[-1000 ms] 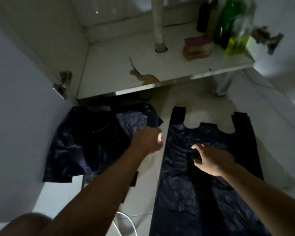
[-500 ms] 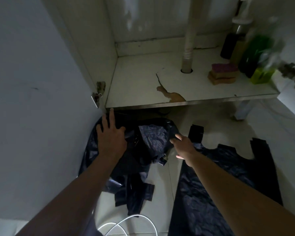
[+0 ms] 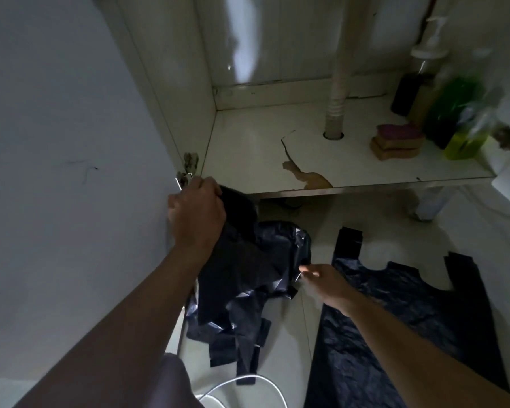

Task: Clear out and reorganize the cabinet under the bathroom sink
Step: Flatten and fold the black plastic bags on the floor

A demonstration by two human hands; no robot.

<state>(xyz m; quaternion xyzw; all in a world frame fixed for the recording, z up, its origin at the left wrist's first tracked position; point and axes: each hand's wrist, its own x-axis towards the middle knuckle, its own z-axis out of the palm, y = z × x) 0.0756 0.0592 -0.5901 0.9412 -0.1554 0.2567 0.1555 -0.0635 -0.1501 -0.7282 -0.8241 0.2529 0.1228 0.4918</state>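
**Left hand** [image 3: 196, 213]: the fingers are curled round the top edge of the crumpled black bag [image 3: 248, 275]. They hold it raised just beside the hinge [image 3: 188, 169] of the open cabinet door [image 3: 71, 142]. Half a second earlier this hand lay flat on the same bag with its fingers spread. It has since closed and lifted. The bag's upper part now hangs clear of the tiled floor [image 3: 289, 348], while its lower folds trail on it.

**Right hand** [image 3: 326, 285]: the fingertips are at the bag's right edge. Whether they pinch the plastic or only touch it cannot be told. A second earlier this hand rested on the flat black bag [image 3: 409, 313], which lies spread on the floor to the right, unchanged.

**Cabinet floor** [image 3: 248, 142]: it carries sponges [image 3: 398, 141] and bottles [image 3: 457, 113] at the far right, beyond the drain pipe [image 3: 337, 83].

**Assessment:** the second bag is being taken up, probably to be flattened or folded like the first. Bag sorting is under way. Returning the bags to the cabinet appears outstanding.
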